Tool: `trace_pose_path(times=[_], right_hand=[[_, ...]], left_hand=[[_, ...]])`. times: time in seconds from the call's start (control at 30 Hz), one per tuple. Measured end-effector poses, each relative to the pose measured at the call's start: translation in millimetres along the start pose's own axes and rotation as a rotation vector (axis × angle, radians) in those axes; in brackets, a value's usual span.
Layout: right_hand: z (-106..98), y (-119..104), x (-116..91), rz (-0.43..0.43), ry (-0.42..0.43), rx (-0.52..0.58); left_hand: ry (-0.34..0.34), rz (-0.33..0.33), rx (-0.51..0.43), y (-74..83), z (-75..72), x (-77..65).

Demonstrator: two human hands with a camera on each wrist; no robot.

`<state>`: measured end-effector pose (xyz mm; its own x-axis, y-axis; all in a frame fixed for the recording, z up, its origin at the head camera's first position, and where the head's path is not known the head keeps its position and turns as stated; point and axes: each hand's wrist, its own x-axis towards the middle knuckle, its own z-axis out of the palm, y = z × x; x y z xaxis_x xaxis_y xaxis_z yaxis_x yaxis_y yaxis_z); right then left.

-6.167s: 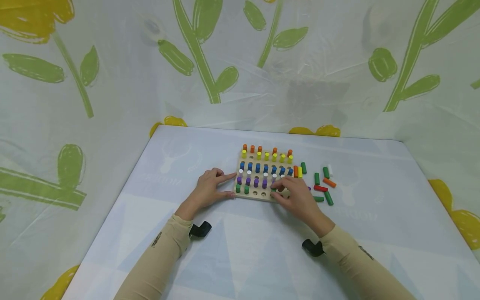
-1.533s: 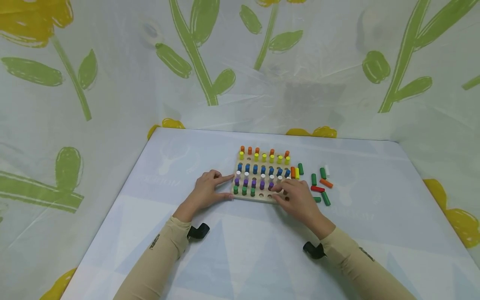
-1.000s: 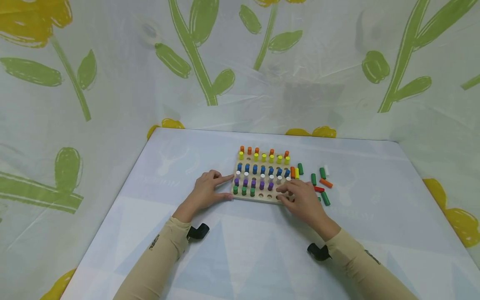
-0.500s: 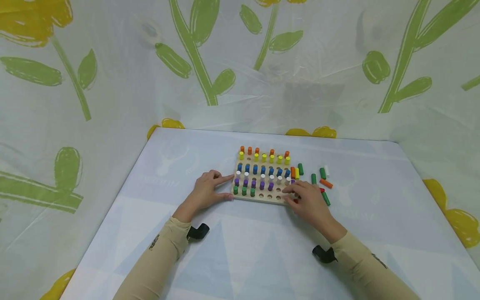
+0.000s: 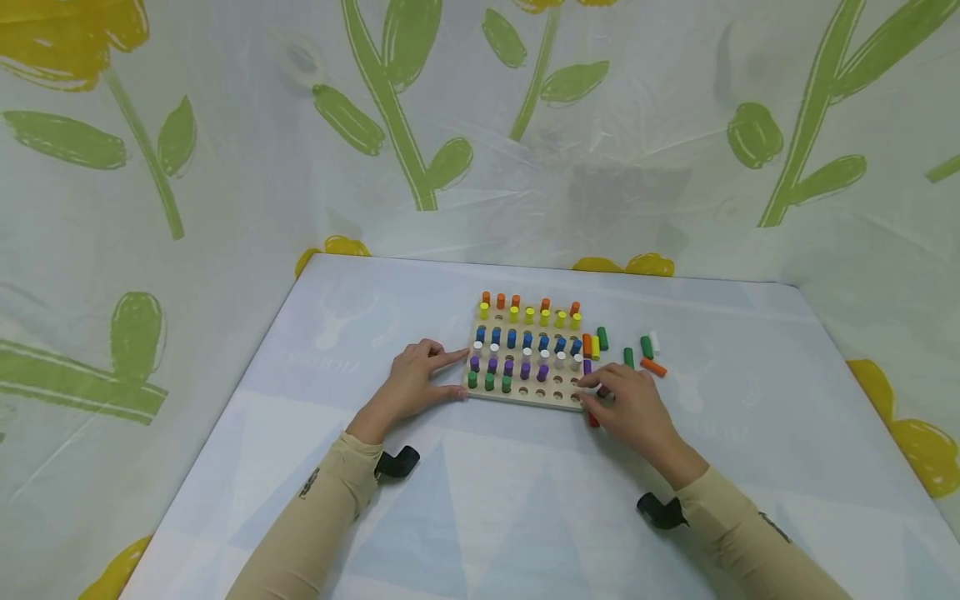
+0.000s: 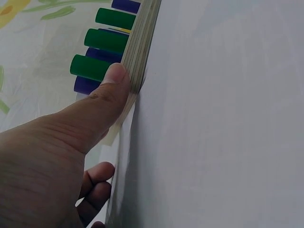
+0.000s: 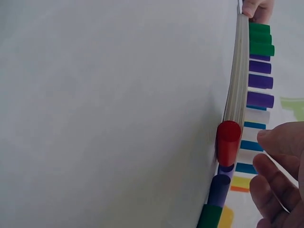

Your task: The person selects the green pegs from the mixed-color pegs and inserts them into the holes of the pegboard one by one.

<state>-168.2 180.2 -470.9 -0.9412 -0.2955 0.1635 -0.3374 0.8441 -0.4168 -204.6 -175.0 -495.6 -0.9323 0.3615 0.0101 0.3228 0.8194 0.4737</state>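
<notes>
Beige sleeves [image 5: 318, 512] bear dark markings [image 5: 310, 481] — and black, bent wrist pieces [image 5: 401, 462].

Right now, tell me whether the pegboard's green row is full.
No, three upright green pegs leave bare holes to their right.

Orange, yellow, blue, white, purple and green pegs [image 5: 512, 338] dot the pale tan board [image 5: 532, 400], yellow green-leaved flowers [image 5: 63, 37] patterning the whitish wall [image 5: 247, 167].

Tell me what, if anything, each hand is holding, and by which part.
The left hand braces the board at its left edge, thumb by the near corner, without closing around it. The right hand holds nothing visible.
</notes>
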Motion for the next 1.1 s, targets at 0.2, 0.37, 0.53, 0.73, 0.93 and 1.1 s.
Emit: trace_pose_path(times=[0.2,0.37,0.53,0.73,0.93,1.1], right_hand=[[-2,5,-3,-0.007,-0.003,-0.018],[-3,10,-6,-0.002,-0.001,-0.029],[-4,14,-7,0.017,-0.015,-0.039],[-8,18,-8,0.061,-0.049,-0.038],[-11,21,-10,0.073,-0.052,-0.045],[-12,24,-11,0.08,-0.053,-0.064]], left_hand=[[0.005,0.006,0.006,-0.4,0.9,0.0],[0.003,0.002,0.007,-1.8,2.4,1.7],[-0.003,-0.004,0.006,-2.3,2.4,2.1],[-0.005,-0.007,0.009,-1.9,1.9,1.7],[-0.008,-0.012,0.007,-1.3,1.7,1.8],[-0.008,-0.012,0.003,-1.0,1.3,1.4]])
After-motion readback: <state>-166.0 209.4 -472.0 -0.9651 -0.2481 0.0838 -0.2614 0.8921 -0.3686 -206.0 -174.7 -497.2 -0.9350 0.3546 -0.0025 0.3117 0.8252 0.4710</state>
